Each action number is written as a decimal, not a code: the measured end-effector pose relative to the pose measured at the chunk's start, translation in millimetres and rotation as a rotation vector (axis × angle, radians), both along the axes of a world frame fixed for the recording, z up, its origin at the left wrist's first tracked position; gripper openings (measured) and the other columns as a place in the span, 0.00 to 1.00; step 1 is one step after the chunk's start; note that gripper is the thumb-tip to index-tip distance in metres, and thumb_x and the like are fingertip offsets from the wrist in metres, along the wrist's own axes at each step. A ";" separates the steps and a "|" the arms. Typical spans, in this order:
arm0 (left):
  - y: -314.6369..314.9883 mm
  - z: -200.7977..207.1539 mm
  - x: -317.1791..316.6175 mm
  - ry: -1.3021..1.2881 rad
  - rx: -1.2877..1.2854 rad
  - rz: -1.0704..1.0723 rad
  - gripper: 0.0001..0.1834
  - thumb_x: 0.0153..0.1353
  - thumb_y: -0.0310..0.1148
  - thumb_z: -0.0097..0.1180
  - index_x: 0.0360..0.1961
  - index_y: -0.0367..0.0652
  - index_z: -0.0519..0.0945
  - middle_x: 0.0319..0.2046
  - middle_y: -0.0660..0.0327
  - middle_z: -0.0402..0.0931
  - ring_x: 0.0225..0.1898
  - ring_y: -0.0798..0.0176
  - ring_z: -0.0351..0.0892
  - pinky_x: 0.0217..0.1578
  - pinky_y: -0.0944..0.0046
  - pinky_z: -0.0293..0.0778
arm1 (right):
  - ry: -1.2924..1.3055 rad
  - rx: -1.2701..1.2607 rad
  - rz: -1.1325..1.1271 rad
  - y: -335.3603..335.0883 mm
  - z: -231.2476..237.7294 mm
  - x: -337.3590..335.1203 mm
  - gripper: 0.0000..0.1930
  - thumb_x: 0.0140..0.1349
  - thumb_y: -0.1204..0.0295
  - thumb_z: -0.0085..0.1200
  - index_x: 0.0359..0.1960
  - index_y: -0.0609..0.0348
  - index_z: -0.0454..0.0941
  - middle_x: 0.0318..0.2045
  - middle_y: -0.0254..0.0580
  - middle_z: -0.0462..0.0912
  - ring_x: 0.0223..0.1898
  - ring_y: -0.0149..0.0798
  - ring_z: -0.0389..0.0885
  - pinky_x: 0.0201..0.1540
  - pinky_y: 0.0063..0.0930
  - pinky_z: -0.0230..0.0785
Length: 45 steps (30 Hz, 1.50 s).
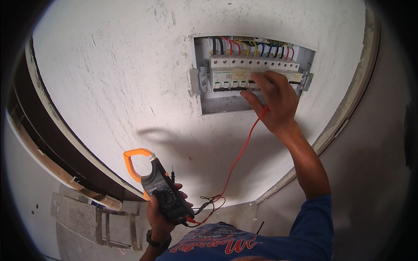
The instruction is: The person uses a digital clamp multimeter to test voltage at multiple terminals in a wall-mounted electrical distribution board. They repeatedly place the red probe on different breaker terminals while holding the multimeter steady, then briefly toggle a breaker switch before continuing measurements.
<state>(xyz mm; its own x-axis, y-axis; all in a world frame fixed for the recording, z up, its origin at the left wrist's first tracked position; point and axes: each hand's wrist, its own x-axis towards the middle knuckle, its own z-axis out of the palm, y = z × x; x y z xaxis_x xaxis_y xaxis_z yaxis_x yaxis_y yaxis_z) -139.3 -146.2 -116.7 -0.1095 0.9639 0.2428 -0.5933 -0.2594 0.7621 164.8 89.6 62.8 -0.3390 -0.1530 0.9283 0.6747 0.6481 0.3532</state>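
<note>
Breaker row (223,75): long axis left-right | my right hand (278,100) nearer, over its right half, half-curled, grasp unclear | left hand (157,217), below row, grasping clamp meter (175,209)

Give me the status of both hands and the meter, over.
Left hand holds meter. Right hand at breakers, hiding some. Red lead runs from right hand to meter.

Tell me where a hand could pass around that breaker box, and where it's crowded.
Bare wall stretches between the clamp meter and the box, left of the red lead. Inside, a strip beneath the breakers, left of the right hand, looks free. Wires crowd its top.
</note>
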 end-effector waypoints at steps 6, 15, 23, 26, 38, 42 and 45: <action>-0.9 0.8 3.6 -0.003 -0.036 0.020 0.43 0.77 0.61 0.44 0.76 0.35 0.59 0.61 0.40 0.75 0.53 0.48 0.86 0.46 0.42 0.91 | -0.041 0.014 -0.034 -2.5 -1.4 4.3 0.31 0.55 0.58 0.79 0.59 0.51 0.81 0.49 0.43 0.80 0.41 0.44 0.85 0.38 0.34 0.81; 2.1 -4.8 0.9 0.030 0.010 -0.048 0.40 0.79 0.60 0.41 0.78 0.41 0.58 0.62 0.40 0.74 0.55 0.46 0.85 0.45 0.37 0.91 | -0.043 -0.078 -0.079 -10.6 16.0 -8.1 0.29 0.51 0.59 0.78 0.54 0.53 0.84 0.47 0.38 0.82 0.35 0.41 0.84 0.36 0.36 0.78; 2.2 -2.6 3.0 -0.043 -0.026 -0.023 0.42 0.77 0.61 0.45 0.76 0.36 0.60 0.61 0.41 0.76 0.53 0.47 0.86 0.44 0.41 0.91 | -0.116 -0.004 -0.120 -8.2 20.7 -6.4 0.27 0.53 0.60 0.77 0.54 0.56 0.84 0.47 0.38 0.82 0.35 0.41 0.84 0.35 0.35 0.78; 2.1 -2.1 1.5 -0.019 -0.007 -0.018 0.41 0.78 0.61 0.42 0.77 0.38 0.59 0.61 0.41 0.75 0.53 0.47 0.86 0.44 0.40 0.92 | -0.119 -0.070 -0.130 -7.2 19.5 -4.2 0.26 0.54 0.61 0.78 0.54 0.55 0.85 0.47 0.41 0.85 0.39 0.43 0.88 0.39 0.34 0.82; 0.1 -2.9 -5.8 0.013 -0.027 0.015 0.40 0.79 0.60 0.40 0.78 0.41 0.58 0.61 0.42 0.75 0.54 0.48 0.86 0.44 0.40 0.92 | -0.084 0.038 -0.093 -7.4 14.1 -13.9 0.32 0.51 0.53 0.79 0.55 0.54 0.84 0.46 0.41 0.83 0.36 0.40 0.86 0.36 0.32 0.82; -1.0 -1.1 -9.9 0.046 -0.031 0.005 0.40 0.79 0.60 0.40 0.79 0.43 0.58 0.61 0.42 0.75 0.54 0.49 0.85 0.45 0.40 0.91 | -0.069 -0.008 -0.074 -8.6 13.0 -30.8 0.30 0.50 0.54 0.78 0.51 0.57 0.85 0.45 0.38 0.83 0.34 0.38 0.83 0.35 0.33 0.79; -1.6 -1.5 -10.3 -0.008 -0.028 0.035 0.43 0.77 0.60 0.46 0.75 0.31 0.59 0.61 0.37 0.76 0.54 0.46 0.86 0.45 0.42 0.92 | -0.048 -0.085 -0.072 -5.4 19.4 -34.0 0.28 0.49 0.54 0.79 0.48 0.57 0.85 0.43 0.37 0.83 0.33 0.39 0.84 0.35 0.34 0.79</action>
<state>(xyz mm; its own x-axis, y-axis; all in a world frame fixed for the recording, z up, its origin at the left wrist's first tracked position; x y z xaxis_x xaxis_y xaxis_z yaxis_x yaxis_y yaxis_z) -149.6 -147.8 -118.2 -0.1453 0.9659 0.2144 -0.5899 -0.2585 0.7650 130.8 84.2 82.2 -0.3906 -0.0477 0.9193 0.7044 0.6274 0.3319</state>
